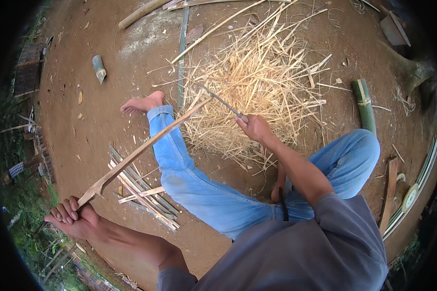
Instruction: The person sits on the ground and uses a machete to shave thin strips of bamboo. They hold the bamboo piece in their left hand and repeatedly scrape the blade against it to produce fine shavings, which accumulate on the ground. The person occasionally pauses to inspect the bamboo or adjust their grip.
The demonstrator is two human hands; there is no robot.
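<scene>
Head view. The left hand [73, 216] is closed around the lower end of a long bamboo strip [145, 148], low at the left of the picture. The strip slants up and to the right, passing over the outstretched left leg in blue jeans [189, 174]. The right hand [253, 127] is closed on the handle of a knife [217, 99], whose thin blade meets the strip's upper end. The two hands are well apart, one at each end of the strip.

Surroundings: a broad heap of pale shavings [262, 82] lies on the ground directly behind the knife and right hand. A bundle of split slats [141, 189] lies beside the left leg, under the strip's lower half. A bare foot [142, 103] rests at the heap's left edge. A green bamboo pole [182, 58] lies along the heap's left side, a short green bamboo section [364, 104] to the right of it, and a small cut piece [98, 68] apart at upper left.

Room: bare brown dirt [82, 126] lies open left of the leg. The right side is crowded by the bent right knee and boards [389, 194] at the rim.

Materials: the strip is flat, tan and fibrous; the shavings are thin, dry and tangled; the ground is packed earth.
</scene>
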